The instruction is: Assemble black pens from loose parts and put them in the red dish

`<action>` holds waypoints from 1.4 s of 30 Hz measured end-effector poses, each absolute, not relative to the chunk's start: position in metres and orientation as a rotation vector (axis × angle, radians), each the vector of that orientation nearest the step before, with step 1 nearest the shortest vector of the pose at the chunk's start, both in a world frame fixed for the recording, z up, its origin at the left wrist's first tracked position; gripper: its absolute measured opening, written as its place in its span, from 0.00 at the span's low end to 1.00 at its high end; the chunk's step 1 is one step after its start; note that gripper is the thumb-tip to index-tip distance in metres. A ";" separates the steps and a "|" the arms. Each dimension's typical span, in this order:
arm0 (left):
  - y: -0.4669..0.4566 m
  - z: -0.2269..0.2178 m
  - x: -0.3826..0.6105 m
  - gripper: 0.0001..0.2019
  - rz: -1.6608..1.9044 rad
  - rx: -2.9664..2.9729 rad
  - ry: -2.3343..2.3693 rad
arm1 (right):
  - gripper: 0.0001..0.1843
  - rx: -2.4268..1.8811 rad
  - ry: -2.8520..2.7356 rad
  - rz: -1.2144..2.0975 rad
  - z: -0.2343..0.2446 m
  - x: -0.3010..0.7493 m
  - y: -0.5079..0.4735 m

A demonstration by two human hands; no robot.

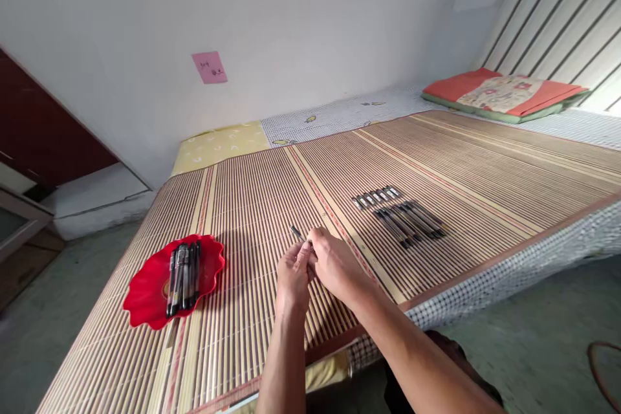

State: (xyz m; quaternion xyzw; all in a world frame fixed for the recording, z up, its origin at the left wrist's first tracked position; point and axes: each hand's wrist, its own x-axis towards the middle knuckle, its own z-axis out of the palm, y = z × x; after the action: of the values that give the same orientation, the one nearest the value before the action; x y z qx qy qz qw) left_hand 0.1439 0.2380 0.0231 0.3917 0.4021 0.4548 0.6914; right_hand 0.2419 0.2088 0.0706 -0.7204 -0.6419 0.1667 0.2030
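My left hand [294, 272] and my right hand [334, 265] meet over the striped mat. Between their closed fingers is a dark pen [296, 233], one end sticking out up and to the left. The fingers hide the rest of it. To the right of my hands lies a row of short dark pen caps [376, 197] with light clips. Just in front of these, several capless pens [410, 223] are laid side by side. On the left, a red scalloped plate [148, 284] holds a bunch of capped black pens [183, 278].
A bamboo mat [252, 207] covers the bed, over a checked sheet [466, 297]. Folded orange and green bedding [504, 96] lies at the far right, by a white slatted headboard [557, 26]. A pink note [209, 68] is stuck on the wall behind.
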 end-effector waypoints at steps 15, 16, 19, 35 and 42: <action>0.245 0.025 0.140 0.22 1.135 0.957 0.855 | 0.04 -1.527 -1.452 0.914 0.064 0.272 0.228; 0.246 0.025 0.140 0.21 1.151 0.973 0.862 | 0.03 -1.495 -1.437 0.963 0.067 0.276 0.233; 0.245 0.030 0.140 0.18 1.190 1.020 0.861 | 0.02 -1.355 -1.408 1.052 0.077 0.286 0.243; 0.238 0.040 0.134 0.14 1.112 1.183 0.870 | 0.21 -1.078 -1.103 0.960 0.082 0.308 0.238; 0.234 0.038 0.136 0.14 1.058 1.263 0.901 | 0.20 -1.044 -1.081 0.998 0.084 0.305 0.236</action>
State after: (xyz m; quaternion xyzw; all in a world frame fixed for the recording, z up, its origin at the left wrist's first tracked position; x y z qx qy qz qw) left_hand 0.1364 0.2343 0.0378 0.5427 0.3870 0.4548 0.5907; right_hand 0.3055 0.2358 0.0840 -0.4541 -0.4700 0.4341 0.6200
